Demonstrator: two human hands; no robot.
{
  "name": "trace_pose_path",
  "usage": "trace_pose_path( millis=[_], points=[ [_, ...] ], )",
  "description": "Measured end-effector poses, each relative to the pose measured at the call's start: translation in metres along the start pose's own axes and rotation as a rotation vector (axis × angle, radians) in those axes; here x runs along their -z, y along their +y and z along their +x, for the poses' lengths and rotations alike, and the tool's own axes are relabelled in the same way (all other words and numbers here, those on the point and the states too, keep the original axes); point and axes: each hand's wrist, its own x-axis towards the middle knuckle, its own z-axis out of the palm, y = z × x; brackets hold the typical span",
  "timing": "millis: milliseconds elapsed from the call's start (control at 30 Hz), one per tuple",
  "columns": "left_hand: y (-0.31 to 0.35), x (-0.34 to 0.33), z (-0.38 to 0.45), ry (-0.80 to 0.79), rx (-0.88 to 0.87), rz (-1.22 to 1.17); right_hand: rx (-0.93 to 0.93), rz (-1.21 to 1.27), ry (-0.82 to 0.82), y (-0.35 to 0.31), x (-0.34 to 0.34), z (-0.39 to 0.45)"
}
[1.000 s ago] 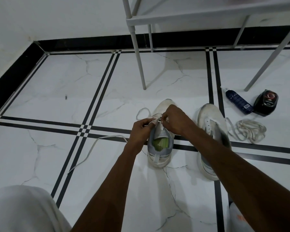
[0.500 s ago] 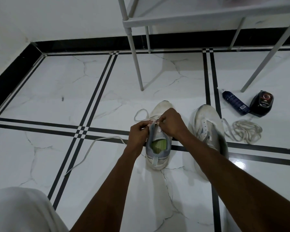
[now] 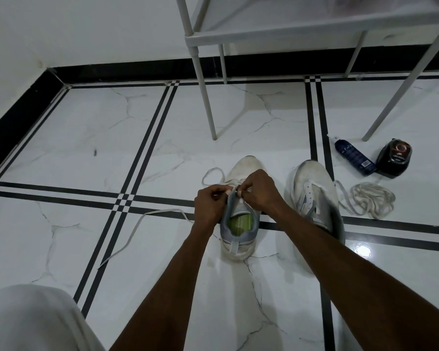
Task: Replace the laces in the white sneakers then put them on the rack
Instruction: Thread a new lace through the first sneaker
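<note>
Sneaker [image 3: 238, 231] unmoved; L hand [image 3: 209, 205] & R hand [image 3: 260, 190] grip still pinching lace [image 3: 142, 224].

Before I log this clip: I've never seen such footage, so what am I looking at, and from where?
One camera sits on a person's head, looking down at their bare arms. There is no robot. The left hand and right hand both pinch a white flat lace at the tongue of a white sneaker with a green insole. Its unlaced twin sneaker lies to the right, beside a heap of loose white laces, a dark blue bottle and a black container. All rest on the white marble floor. A white metal rack stands behind.
</note>
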Motion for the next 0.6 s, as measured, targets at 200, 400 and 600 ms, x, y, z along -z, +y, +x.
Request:
trace_pose_path(
  millis=[200, 400, 600],
  points=[
    [0.001, 0.002, 0.002, -0.024, -0.076, 0.114, -0.026, 0.096, -0.027, 0.001, 0.003, -0.003],
    [0.001, 0.005, 0.003, -0.035, -0.109, 0.103, -0.012, -0.003, -0.073, 0.002, -0.001, -0.003],
    [0.001, 0.002, 0.005, -0.041, -0.118, 0.123, -0.017, 0.021, 0.011, 0.004, -0.007, -0.007]
  ],
)
